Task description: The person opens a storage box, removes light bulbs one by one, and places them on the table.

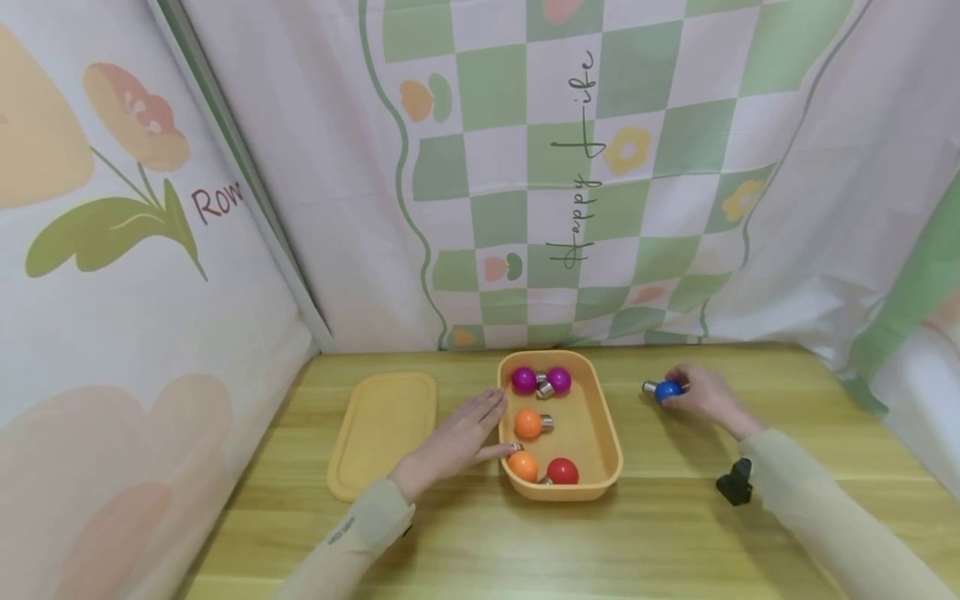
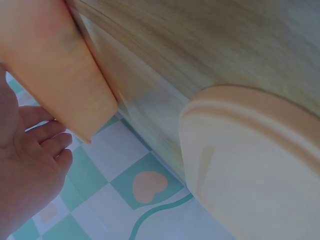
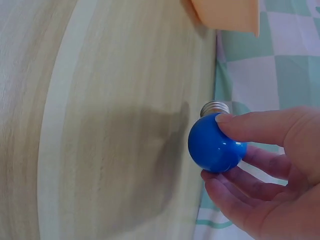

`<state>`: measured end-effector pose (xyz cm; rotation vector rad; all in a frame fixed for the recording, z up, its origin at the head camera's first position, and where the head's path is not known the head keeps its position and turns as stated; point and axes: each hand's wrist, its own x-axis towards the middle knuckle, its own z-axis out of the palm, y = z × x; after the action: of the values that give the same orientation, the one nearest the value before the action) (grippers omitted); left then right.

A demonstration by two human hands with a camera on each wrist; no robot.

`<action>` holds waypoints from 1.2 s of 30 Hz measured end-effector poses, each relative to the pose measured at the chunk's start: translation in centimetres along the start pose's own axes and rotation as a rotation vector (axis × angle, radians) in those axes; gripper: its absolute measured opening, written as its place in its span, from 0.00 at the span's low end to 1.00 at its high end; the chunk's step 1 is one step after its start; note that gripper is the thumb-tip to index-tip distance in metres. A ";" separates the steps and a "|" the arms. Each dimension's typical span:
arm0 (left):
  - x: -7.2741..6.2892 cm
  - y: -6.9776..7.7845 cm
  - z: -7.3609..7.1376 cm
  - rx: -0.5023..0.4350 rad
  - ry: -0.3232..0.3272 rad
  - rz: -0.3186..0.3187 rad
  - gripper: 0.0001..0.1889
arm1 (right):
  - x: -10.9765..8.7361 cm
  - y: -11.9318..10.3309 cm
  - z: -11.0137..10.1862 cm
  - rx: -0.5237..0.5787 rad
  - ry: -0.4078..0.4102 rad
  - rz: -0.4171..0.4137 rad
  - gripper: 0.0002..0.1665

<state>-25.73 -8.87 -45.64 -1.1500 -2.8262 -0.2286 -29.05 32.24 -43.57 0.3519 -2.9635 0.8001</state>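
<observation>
In the head view, my right hand (image 1: 705, 393) pinches a blue light bulb (image 1: 667, 392) over the right part of the table, its metal base pointing left. The right wrist view shows thumb and fingers around the blue globe (image 3: 215, 145), with the threaded base free. My left hand (image 1: 467, 433) rests at the left rim of a yellow-orange plastic box (image 1: 577, 425), fingers fairly straight. Inside the box lie two purple bulbs (image 1: 524, 380) at the far end, an orange bulb (image 1: 527, 423) mid-left, another orange bulb (image 1: 522, 467) near the front left and a red bulb (image 1: 562, 471) beside it.
A flat yellow lid (image 1: 386, 433) lies on the wooden table (image 1: 465, 542) left of the box. Near the right sleeve is a small black device (image 1: 736, 483). A checkered green and white curtain (image 1: 491, 83) hangs behind the table, and a flower-printed cloth (image 1: 150, 350) on the left.
</observation>
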 end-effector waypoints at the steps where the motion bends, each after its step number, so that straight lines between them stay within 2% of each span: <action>1: 0.0 0.0 0.0 0.003 0.002 0.002 0.43 | 0.0 0.2 0.1 0.000 -0.002 0.003 0.27; 10: 0.2 -0.1 0.2 -0.002 0.014 0.006 0.42 | 0.3 1.4 0.3 -0.014 -0.018 0.027 0.27; 23: 0.1 -0.1 0.2 -0.014 -0.015 -0.015 0.43 | 0.3 1.0 0.3 -0.011 -0.056 0.051 0.30; 36: 0.0 -0.1 0.3 -0.008 -0.002 0.002 0.43 | 0.0 1.2 0.2 0.013 -0.071 0.067 0.31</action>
<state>-25.83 -8.87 -45.89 -1.1551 -2.8287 -0.2389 -29.35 33.11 -44.33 0.2892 -3.0518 0.8315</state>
